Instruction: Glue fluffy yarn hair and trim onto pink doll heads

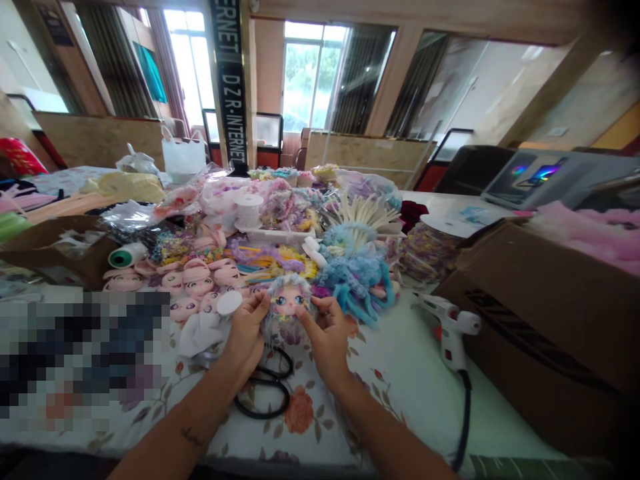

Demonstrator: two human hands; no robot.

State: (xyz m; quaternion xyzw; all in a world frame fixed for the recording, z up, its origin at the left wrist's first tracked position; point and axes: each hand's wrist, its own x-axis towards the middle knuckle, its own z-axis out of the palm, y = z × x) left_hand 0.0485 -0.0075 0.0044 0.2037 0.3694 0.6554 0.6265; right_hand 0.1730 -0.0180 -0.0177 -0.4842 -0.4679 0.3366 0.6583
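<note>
A small doll [289, 308] with a pink face, big eyes and pale fluffy hair is held upright between both hands near the middle of the view. My left hand [247, 333] pinches the doll's left side, fingers on its hair. On the other side, my right hand [327, 333] grips it, with the thumb on the front just below the face. Black-handled scissors [265, 398] lie on the flowered cloth [240, 443] below the doll; their blades are largely hidden by my left hand and wrist.
Pink doll heads [199, 280], a white disc [229, 303] and blue yarn [350, 263] lie beyond the hands. On the right are a corded white glue gun [453, 333] and a large cardboard box [540, 327]. An open brown box [60, 250] stands at left.
</note>
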